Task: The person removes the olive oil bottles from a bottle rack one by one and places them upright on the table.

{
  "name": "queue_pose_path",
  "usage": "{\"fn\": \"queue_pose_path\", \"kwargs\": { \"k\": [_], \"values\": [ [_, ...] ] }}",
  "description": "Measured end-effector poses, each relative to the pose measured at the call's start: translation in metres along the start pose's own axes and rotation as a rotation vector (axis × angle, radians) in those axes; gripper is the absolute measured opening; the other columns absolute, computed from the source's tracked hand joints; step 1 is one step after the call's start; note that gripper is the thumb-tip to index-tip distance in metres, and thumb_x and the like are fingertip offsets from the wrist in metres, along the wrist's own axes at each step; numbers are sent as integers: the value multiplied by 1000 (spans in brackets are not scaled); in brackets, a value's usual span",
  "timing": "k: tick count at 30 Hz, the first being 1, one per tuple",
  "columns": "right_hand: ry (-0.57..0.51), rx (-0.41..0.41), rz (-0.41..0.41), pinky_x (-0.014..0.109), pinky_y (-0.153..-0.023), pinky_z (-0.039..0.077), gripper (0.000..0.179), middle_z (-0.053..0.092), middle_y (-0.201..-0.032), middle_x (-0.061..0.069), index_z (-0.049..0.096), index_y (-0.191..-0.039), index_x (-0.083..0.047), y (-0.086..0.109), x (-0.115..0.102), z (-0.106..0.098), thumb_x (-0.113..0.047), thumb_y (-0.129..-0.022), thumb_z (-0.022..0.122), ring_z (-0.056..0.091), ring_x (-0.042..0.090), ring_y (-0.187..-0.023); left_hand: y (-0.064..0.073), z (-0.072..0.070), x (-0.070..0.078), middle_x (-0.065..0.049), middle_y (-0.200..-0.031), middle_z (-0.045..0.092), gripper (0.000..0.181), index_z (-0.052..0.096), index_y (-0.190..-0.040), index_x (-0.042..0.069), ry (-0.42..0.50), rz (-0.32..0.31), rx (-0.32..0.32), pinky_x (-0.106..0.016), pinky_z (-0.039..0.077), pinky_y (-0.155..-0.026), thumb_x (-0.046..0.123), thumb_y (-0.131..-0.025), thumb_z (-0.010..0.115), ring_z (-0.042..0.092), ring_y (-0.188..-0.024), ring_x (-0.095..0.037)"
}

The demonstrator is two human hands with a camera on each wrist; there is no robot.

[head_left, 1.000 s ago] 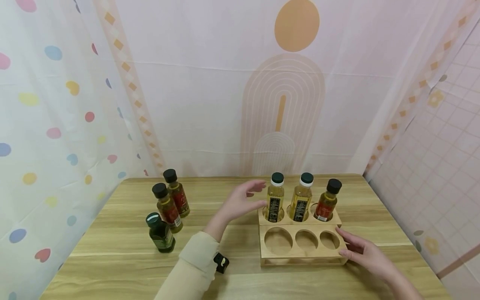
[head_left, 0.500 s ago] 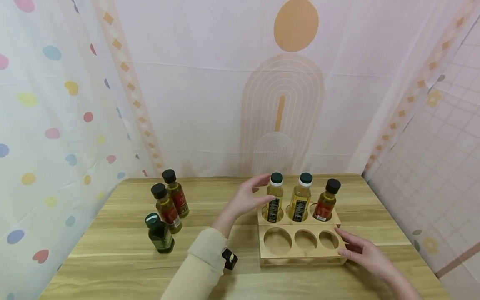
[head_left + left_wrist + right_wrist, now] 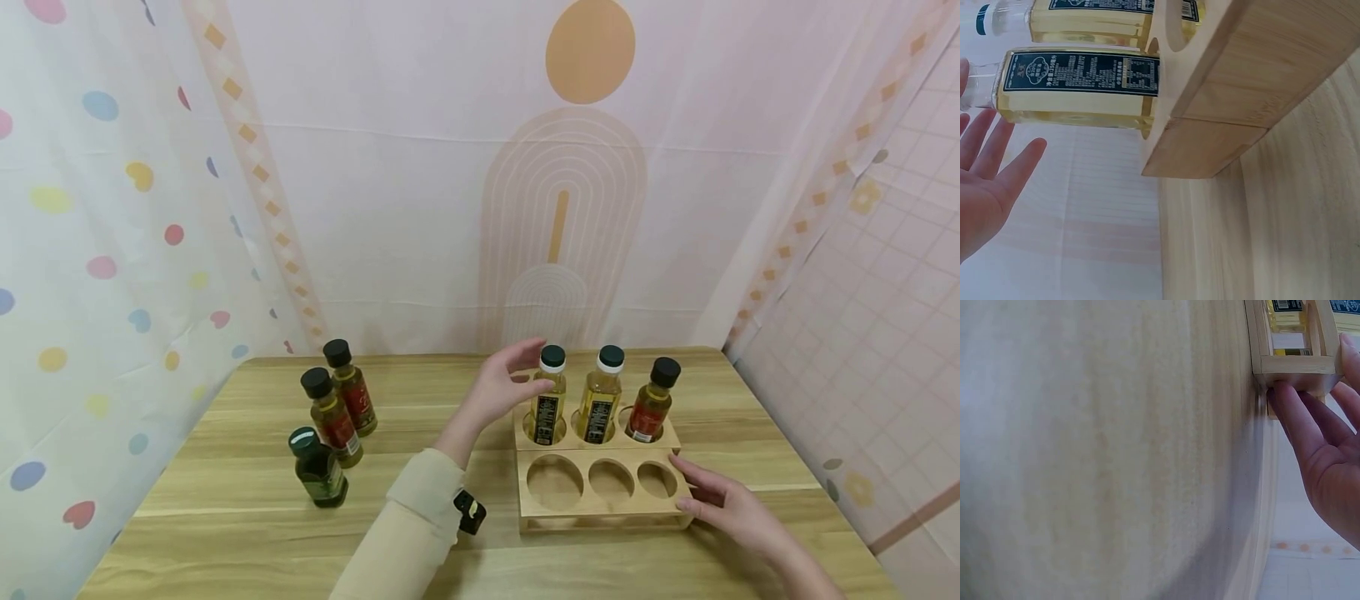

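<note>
My left hand (image 3: 504, 390) is at the leftmost green-capped oil bottle (image 3: 550, 408), fingers spread behind its neck and thumb overlapping its front. In the left wrist view, the fingers (image 3: 1019, 169) look loose around the neck, not closed on it. That bottle stands upright in the back row of a two-tier wooden bottle rack (image 3: 600, 522). Beside it in the same row are a second green-capped bottle (image 3: 602, 404) and a black-capped bottle (image 3: 651, 412) with a red label. My right hand (image 3: 723, 506) holds the rack's right end, thumb on the front corner, other fingers against the end face.
Three bottles stand at the table's left: two black-capped ones with red labels, one farther back (image 3: 356, 400) and one nearer (image 3: 336, 425), and a dark green bottle (image 3: 321, 475). The rack's front row has three round holes (image 3: 555, 482) without bottles. A patterned curtain (image 3: 420, 208) hangs behind the table.
My left hand has moved right and slightly back, from beside the leftmost green-capped bottle to around its neck. The right hand and the rack keep their places.
</note>
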State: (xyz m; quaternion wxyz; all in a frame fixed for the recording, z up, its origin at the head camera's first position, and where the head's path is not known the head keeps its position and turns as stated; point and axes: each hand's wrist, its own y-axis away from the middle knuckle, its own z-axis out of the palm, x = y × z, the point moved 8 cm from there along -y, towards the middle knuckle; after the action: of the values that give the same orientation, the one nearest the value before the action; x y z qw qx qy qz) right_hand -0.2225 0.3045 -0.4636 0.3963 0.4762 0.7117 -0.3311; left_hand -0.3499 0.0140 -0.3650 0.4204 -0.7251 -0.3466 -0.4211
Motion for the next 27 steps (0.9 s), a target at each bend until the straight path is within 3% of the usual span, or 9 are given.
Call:
{"fn": "queue_pose_path", "kwargs": {
  "k": [7, 19, 21, 25, 27],
  "values": [
    [7, 6, 3, 13, -92, 43, 59, 33, -149, 30, 39, -147, 6, 0, 0, 0, -11, -96, 65, 40, -14, -118, -3, 1, 6, -11, -125, 65, 62, 56, -139, 10, 32, 5, 28, -38, 51, -96, 11, -83, 82, 62, -114, -27],
    [16, 6, 49, 14, -92, 44, 60, 34, -151, 27, 40, -148, 4, 0, 2, -1, -14, -96, 65, 41, -13, -117, -5, 4, 7, -10, -111, 71, 49, 66, -129, 9, 60, -5, 82, -34, 55, -88, 4, -82, 80, 67, -104, -25],
    [23, 6, 53, 14, -92, 44, 60, 34, -151, 27, 39, -148, 3, 0, 2, -1, -14, -96, 65, 45, -3, -121, -4, 4, 8, -10, -110, 71, 47, 67, -128, 8, 54, -1, 93, -33, 56, -86, 4, -82, 80, 68, -103, -25],
    [43, 4, 68, 15, -92, 45, 61, 34, -151, 27, 39, -148, 3, -1, 3, -1, -15, -97, 65, 45, 28, -127, -3, 3, 11, -9, -108, 72, 45, 68, -125, 6, 44, -5, 105, -32, 57, -83, 4, -82, 80, 68, -101, -24],
    [44, 2, 75, 15, -92, 45, 61, 34, -151, 28, 39, -148, 3, -1, 3, -1, -16, -97, 65, 45, 33, -127, -2, 3, 12, -10, -108, 72, 45, 68, -125, 6, 42, -9, 105, -32, 57, -82, 3, -82, 80, 68, -100, -25]
  ]
}}
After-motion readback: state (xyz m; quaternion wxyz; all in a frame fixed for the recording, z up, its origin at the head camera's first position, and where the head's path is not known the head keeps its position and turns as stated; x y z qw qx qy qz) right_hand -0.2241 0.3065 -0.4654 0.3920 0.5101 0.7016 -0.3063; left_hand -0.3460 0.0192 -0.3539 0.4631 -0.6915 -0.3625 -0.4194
